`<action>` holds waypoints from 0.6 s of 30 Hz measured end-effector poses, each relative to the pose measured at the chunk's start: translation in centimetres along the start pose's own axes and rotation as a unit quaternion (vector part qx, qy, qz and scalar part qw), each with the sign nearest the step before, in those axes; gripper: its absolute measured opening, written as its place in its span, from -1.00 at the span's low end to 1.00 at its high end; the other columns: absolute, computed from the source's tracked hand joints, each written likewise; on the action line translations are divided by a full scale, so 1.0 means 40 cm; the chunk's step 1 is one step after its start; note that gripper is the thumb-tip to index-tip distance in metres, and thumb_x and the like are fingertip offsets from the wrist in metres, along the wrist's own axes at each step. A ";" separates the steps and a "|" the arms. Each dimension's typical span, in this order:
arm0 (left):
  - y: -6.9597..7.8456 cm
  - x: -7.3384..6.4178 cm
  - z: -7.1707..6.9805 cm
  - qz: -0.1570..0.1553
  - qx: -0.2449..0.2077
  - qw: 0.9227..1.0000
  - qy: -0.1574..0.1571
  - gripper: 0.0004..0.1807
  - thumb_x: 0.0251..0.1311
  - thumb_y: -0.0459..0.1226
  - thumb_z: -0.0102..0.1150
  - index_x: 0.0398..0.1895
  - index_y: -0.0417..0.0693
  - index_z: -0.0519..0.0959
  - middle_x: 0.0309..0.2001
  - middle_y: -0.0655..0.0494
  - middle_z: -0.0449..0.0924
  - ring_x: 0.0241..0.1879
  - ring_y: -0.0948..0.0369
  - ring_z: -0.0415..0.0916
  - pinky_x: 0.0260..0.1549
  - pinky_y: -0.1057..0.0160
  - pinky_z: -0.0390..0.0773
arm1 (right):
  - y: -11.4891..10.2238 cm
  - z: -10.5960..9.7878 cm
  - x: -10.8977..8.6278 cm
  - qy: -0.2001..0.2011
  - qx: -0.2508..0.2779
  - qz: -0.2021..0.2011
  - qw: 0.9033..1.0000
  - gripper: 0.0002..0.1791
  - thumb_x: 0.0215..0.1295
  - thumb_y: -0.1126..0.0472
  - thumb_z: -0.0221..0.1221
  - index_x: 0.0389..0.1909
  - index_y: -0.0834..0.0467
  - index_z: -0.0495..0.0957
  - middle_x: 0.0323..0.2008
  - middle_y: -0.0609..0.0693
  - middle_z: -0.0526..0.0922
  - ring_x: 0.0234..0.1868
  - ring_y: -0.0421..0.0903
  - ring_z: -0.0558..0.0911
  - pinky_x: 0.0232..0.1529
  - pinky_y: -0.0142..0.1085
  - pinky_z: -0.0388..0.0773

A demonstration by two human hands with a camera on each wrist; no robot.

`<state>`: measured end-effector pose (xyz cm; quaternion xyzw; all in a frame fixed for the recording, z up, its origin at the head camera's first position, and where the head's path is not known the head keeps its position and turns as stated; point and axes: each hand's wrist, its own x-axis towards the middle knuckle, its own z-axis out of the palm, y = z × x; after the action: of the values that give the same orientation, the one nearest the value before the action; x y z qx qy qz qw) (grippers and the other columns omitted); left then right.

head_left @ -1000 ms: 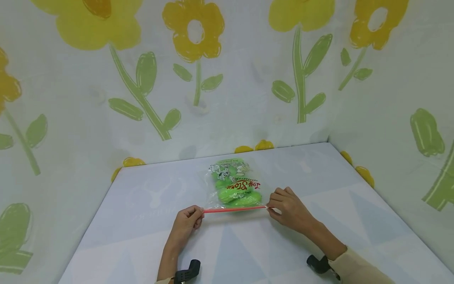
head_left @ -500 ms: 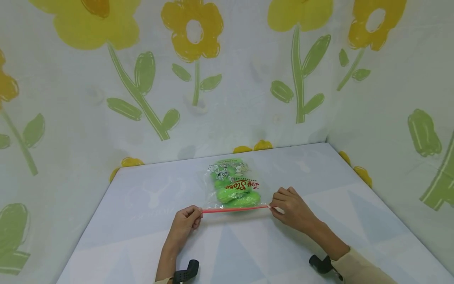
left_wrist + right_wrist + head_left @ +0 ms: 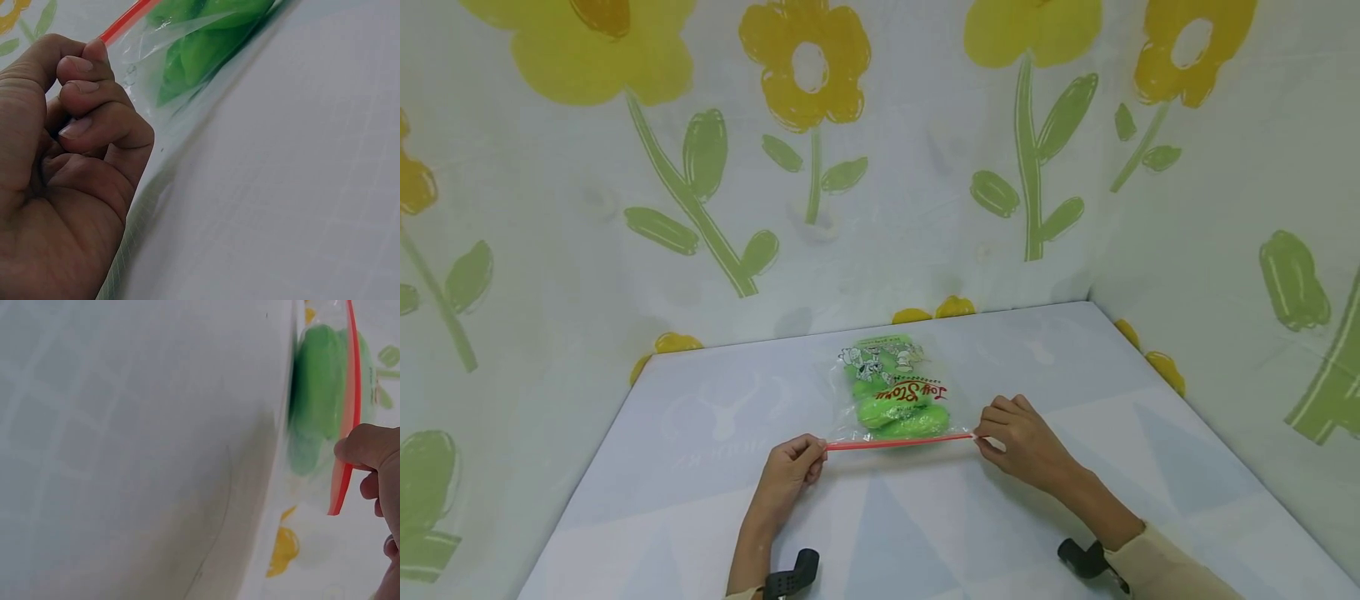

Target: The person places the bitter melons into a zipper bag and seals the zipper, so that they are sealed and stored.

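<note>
A clear zip bag (image 3: 895,387) lies on the table with its red zip strip (image 3: 895,442) facing the person. Cartoon figures and red lettering are printed on it, and several rounded bright green things (image 3: 891,410) fill it; their kind is not clear. My left hand (image 3: 790,475) pinches the strip's left end between thumb and index finger, other fingers curled, as the left wrist view shows. Near the right end, my right hand (image 3: 1022,442) pinches the strip. In the right wrist view, a short piece of the red strip (image 3: 340,490) extends past the thumb (image 3: 362,445).
The table (image 3: 700,417) has a pale cover with light blue triangles. Behind and beside it hangs a white cloth (image 3: 895,183) with yellow flowers. A black wrist camera (image 3: 793,573) sits on the left wrist, another black camera (image 3: 1082,557) on the right.
My right hand has slid a little to the right along the red zip strip, still pinching it. The left hand stays at its end, and the bag lies in place.
</note>
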<state>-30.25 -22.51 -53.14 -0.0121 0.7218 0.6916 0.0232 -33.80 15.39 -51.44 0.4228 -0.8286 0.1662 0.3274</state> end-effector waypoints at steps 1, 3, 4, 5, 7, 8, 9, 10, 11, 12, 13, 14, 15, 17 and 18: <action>0.000 0.000 0.000 -0.001 -0.001 1.000 0.000 -0.76 0.38 -0.32 0.18 -0.34 -0.40 0.55 -0.54 0.01 0.40 -0.55 0.23 0.30 -0.60 0.38 0.31 | 0.001 -0.001 -0.001 0.000 -0.001 -0.001 1.000 -0.72 -0.21 0.38 0.53 -0.48 0.06 0.67 -0.45 -0.21 0.53 -0.33 -0.19 0.41 -0.31 -0.29 0.25; 0.000 0.000 0.000 -0.004 0.000 1.000 0.000 -0.76 0.38 -0.31 0.18 -0.34 -0.40 0.55 -0.53 0.01 0.40 -0.54 0.23 0.30 -0.60 0.37 0.31 | 0.003 -0.002 -0.002 -0.001 -0.003 -0.002 1.000 -0.73 -0.21 0.38 0.53 -0.48 0.06 0.68 -0.45 -0.21 0.53 -0.33 -0.19 0.41 -0.31 -0.29 0.24; 0.000 0.000 0.000 -0.004 0.000 1.000 0.001 -0.76 0.38 -0.31 0.18 -0.34 -0.40 0.55 -0.53 0.01 0.40 -0.54 0.23 0.30 -0.60 0.37 0.31 | 0.005 -0.002 -0.002 0.000 -0.004 -0.004 1.000 -0.73 -0.21 0.37 0.53 -0.47 0.06 0.68 -0.45 -0.21 0.53 -0.34 -0.18 0.41 -0.32 -0.29 0.24; -0.001 -0.001 -0.001 -0.005 0.001 1.000 0.002 -0.76 0.38 -0.31 0.18 -0.34 -0.39 0.55 -0.53 0.00 0.40 -0.54 0.23 0.30 -0.60 0.37 0.31 | 0.006 -0.003 -0.002 -0.001 -0.004 -0.005 1.000 -0.73 -0.21 0.37 0.53 -0.47 0.06 0.68 -0.45 -0.21 0.53 -0.34 -0.18 0.41 -0.31 -0.28 0.24; -0.001 -0.001 -0.001 -0.007 0.003 1.000 0.003 -0.75 0.38 -0.30 0.19 -0.32 -0.39 0.56 -0.52 0.00 0.41 -0.53 0.22 0.31 -0.60 0.37 0.31 | 0.007 -0.005 -0.003 -0.002 -0.005 -0.005 1.000 -0.73 -0.21 0.37 0.53 -0.47 0.07 0.68 -0.45 -0.20 0.53 -0.34 -0.18 0.41 -0.31 -0.28 0.24; -0.001 -0.002 -0.001 -0.007 0.005 1.000 0.003 -0.75 0.38 -0.29 0.19 -0.32 -0.39 0.56 -0.52 0.00 0.41 -0.53 0.22 0.31 -0.60 0.37 0.30 | 0.008 -0.006 -0.004 -0.003 -0.006 -0.004 1.000 -0.74 -0.21 0.36 0.53 -0.47 0.07 0.68 -0.45 -0.20 0.53 -0.34 -0.18 0.41 -0.32 -0.28 0.25; -0.001 -0.002 -0.001 -0.007 0.005 1.000 0.003 -0.75 0.38 -0.29 0.19 -0.32 -0.40 0.56 -0.52 0.00 0.41 -0.53 0.22 0.31 -0.60 0.38 0.30 | 0.009 -0.007 -0.005 -0.005 -0.006 -0.003 1.000 -0.74 -0.21 0.36 0.54 -0.47 0.07 0.68 -0.45 -0.21 0.53 -0.33 -0.18 0.42 -0.32 -0.28 0.25; -0.001 -0.002 -0.001 -0.007 0.006 1.000 0.003 -0.75 0.39 -0.30 0.19 -0.32 -0.40 0.56 -0.52 0.00 0.41 -0.54 0.23 0.31 -0.60 0.38 0.30 | 0.010 -0.008 -0.007 -0.005 -0.007 -0.002 1.000 -0.74 -0.21 0.36 0.54 -0.47 0.06 0.68 -0.45 -0.21 0.53 -0.33 -0.18 0.42 -0.32 -0.28 0.25; -0.001 -0.002 -0.001 -0.006 0.006 1.000 0.002 -0.75 0.39 -0.30 0.18 -0.32 -0.40 0.56 -0.52 0.00 0.40 -0.54 0.23 0.30 -0.61 0.38 0.30 | 0.011 -0.009 -0.008 -0.006 -0.007 -0.001 1.000 -0.73 -0.22 0.35 0.54 -0.48 0.06 0.68 -0.45 -0.21 0.54 -0.33 -0.18 0.42 -0.32 -0.28 0.26; -0.001 -0.001 -0.001 -0.005 0.006 1.000 0.002 -0.75 0.39 -0.30 0.18 -0.32 -0.40 0.56 -0.52 0.00 0.40 -0.54 0.23 0.30 -0.61 0.38 0.29 | 0.012 -0.010 -0.009 -0.006 -0.008 0.000 1.000 -0.73 -0.22 0.35 0.54 -0.48 0.06 0.69 -0.45 -0.21 0.54 -0.33 -0.19 0.42 -0.32 -0.28 0.26; -0.001 -0.001 0.000 -0.005 0.005 1.000 0.001 -0.75 0.39 -0.30 0.18 -0.32 -0.40 0.56 -0.52 0.00 0.41 -0.54 0.23 0.30 -0.61 0.38 0.29 | 0.013 -0.011 -0.010 -0.006 -0.009 0.000 1.000 -0.73 -0.22 0.35 0.54 -0.48 0.06 0.69 -0.45 -0.22 0.54 -0.33 -0.19 0.42 -0.32 -0.28 0.26; -0.001 -0.001 0.000 -0.006 0.005 1.000 0.002 -0.75 0.39 -0.30 0.17 -0.32 -0.40 0.56 -0.52 0.00 0.41 -0.54 0.23 0.30 -0.61 0.38 0.29 | 0.013 -0.012 -0.011 -0.005 -0.009 0.000 1.000 -0.73 -0.22 0.36 0.54 -0.48 0.06 0.68 -0.45 -0.22 0.54 -0.33 -0.19 0.42 -0.32 -0.28 0.26; -0.001 -0.001 0.000 -0.006 0.004 1.000 0.003 -0.76 0.39 -0.31 0.17 -0.32 -0.40 0.56 -0.52 0.00 0.41 -0.54 0.23 0.30 -0.61 0.38 0.29 | 0.014 -0.014 -0.012 -0.005 -0.010 -0.001 1.000 -0.73 -0.22 0.36 0.54 -0.48 0.06 0.69 -0.44 -0.22 0.54 -0.33 -0.19 0.42 -0.32 -0.28 0.26; -0.001 0.000 0.000 -0.008 0.003 1.000 0.003 -0.76 0.39 -0.31 0.17 -0.33 -0.40 0.56 -0.52 0.00 0.41 -0.54 0.23 0.30 -0.61 0.38 0.29 | 0.015 -0.016 -0.013 -0.004 -0.009 -0.003 1.000 -0.72 -0.22 0.37 0.54 -0.48 0.07 0.68 -0.44 -0.21 0.54 -0.33 -0.18 0.43 -0.32 -0.28 0.26; 0.000 0.000 0.000 -0.009 0.003 1.000 0.004 -0.77 0.39 -0.32 0.17 -0.33 -0.39 0.56 -0.52 0.01 0.41 -0.54 0.23 0.30 -0.61 0.38 0.29 | 0.016 -0.017 -0.014 -0.003 -0.009 -0.003 1.000 -0.72 -0.22 0.38 0.55 -0.48 0.07 0.68 -0.44 -0.21 0.54 -0.33 -0.18 0.43 -0.32 -0.28 0.26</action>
<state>-30.25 -22.49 -53.16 -0.0209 0.7236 0.6893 0.0263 -33.79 16.47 -51.33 0.4229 -0.8295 0.1564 0.3296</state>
